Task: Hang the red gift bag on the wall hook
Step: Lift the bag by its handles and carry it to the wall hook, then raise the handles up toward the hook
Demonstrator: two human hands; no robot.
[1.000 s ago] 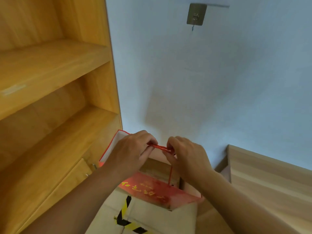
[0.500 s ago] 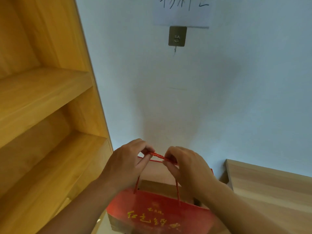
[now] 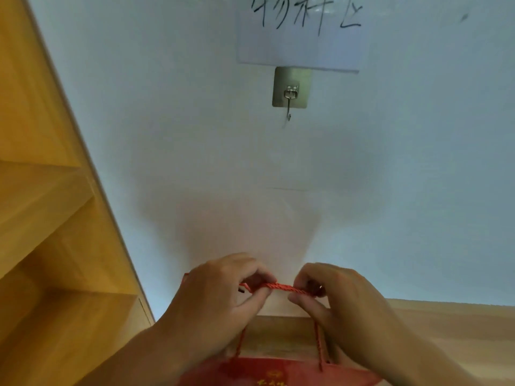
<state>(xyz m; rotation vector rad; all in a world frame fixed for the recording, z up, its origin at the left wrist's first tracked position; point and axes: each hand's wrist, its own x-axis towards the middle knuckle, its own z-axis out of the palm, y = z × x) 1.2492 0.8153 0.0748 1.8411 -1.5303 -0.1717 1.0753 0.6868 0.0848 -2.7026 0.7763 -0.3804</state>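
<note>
Red gift bag held by its cord handles, well below the wall hook.

The red gift bag hangs low at the bottom edge of the view; it looks like light, stiff paper, while its twisted cord handles are soft and thin, so the stretched cord is probably the best place to hold. The left hand and the right hand both pinch this cord between thumb and fingers, pulling it straight between them. The wall hook is empty, high on the wall under a paper sign.

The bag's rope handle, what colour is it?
Red twisted cord handle, clearest in the head view.
</note>
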